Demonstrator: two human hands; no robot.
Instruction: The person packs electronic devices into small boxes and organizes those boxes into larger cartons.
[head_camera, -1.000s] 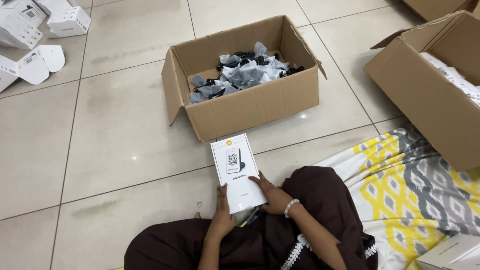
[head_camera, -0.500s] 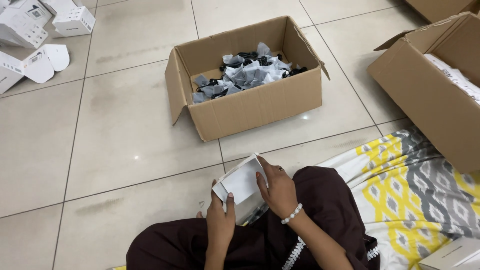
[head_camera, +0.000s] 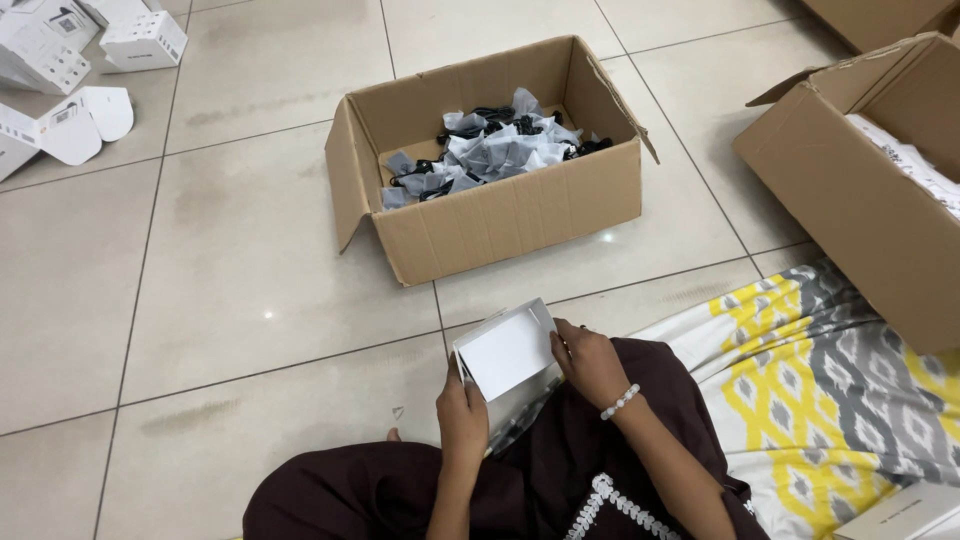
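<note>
A small white carton (head_camera: 505, 352) is tilted on my lap, its blank face turned up. My left hand (head_camera: 462, 418) grips its lower left edge. My right hand (head_camera: 590, 364), with a bead bracelet at the wrist, holds its right side. Both hands rest over dark brown clothing. Straight ahead on the tiled floor stands an open cardboard box (head_camera: 500, 215) holding several black cables in clear bags (head_camera: 490, 150).
A second open cardboard box (head_camera: 860, 200) with white items stands at the right. A yellow, grey and white patterned cloth (head_camera: 820, 400) lies on the floor beside me. Folded white cartons (head_camera: 70, 60) lie at the far left. Another white box (head_camera: 905, 510) shows at bottom right.
The white carton lay flat with its printed face up; both hands have turned and tilted it, so a blank face now shows. The right hand moved up its side.
</note>
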